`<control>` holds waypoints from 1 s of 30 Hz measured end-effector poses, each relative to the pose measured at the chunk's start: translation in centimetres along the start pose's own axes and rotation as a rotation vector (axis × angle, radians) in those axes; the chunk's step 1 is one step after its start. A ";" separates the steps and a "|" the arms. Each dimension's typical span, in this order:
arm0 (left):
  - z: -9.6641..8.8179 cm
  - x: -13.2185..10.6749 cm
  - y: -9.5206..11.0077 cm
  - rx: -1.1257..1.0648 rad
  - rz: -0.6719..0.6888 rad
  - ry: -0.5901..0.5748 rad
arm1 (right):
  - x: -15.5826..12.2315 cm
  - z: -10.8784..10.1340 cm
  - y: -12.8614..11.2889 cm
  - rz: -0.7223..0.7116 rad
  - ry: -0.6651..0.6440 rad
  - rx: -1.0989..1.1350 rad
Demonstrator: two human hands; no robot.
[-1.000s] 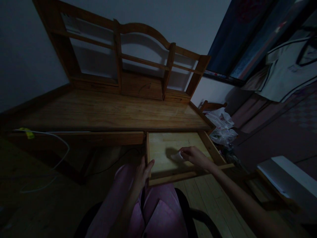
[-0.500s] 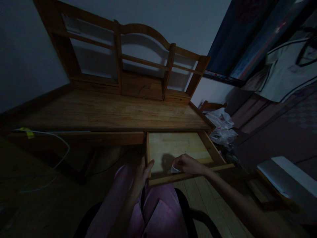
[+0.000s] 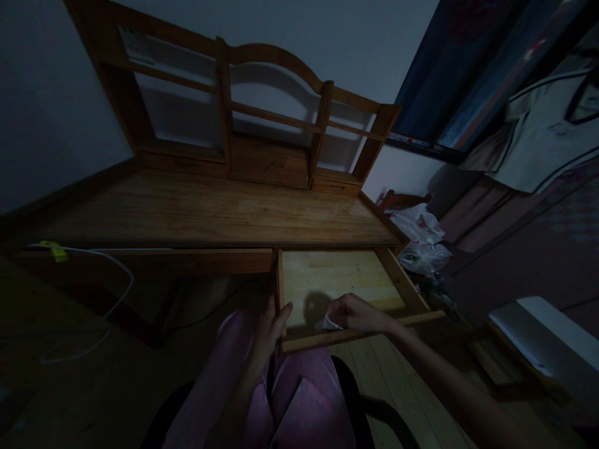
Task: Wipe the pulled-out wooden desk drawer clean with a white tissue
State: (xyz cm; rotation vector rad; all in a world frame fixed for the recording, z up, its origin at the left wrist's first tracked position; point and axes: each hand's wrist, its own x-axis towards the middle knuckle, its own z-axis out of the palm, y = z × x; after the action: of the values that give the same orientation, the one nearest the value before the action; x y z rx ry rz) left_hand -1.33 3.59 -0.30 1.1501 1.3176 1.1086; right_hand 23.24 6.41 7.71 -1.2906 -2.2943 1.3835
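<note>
A pulled-out wooden drawer (image 3: 332, 274) with a pale bottom juts from the right half of the desk. My left hand (image 3: 269, 329) grips its left side wall near the front corner, thumb over the top edge and fingers outside. Inside the drawer, close to the front panel, my right hand (image 3: 358, 313) is closed on a crumpled white tissue or wipe (image 3: 330, 323). The tissue pokes out below the fingers, low over the drawer bottom. A few small dark marks show on the bottom farther back.
The wooden desk (image 3: 224, 209) carries a shelf hutch (image 3: 274, 112) along the wall. A second drawer (image 3: 201, 262) at the left sticks out slightly, with a white cable (image 3: 122, 269) hanging over it. Plastic bags (image 3: 421, 224) sit beyond the desk's right end; clothes (image 3: 552, 137) hang at the right.
My right hand has shifted very slightly, and the tissue now spreads a bit farther left under the fingers. My left hand keeps its grip on the drawer side.
</note>
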 end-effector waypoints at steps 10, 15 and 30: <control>0.4 0.9 -1.8 -0.017 -0.043 0.004 | 0.2 -0.2 -0.3 -0.013 -0.010 -0.050; 0.2 0.8 -1.6 -0.019 -0.024 -0.010 | -0.2 -0.1 -2.5 -0.002 0.021 -0.312; 0.4 0.9 -1.8 -0.005 -0.027 0.011 | 0.1 0.0 -5.2 0.006 0.011 -0.619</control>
State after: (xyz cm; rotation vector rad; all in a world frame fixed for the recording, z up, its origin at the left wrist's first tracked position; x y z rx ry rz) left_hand -1.03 4.30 -2.21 1.1213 1.3342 1.0992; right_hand 20.13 5.45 11.74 -1.4347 -2.8271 0.6662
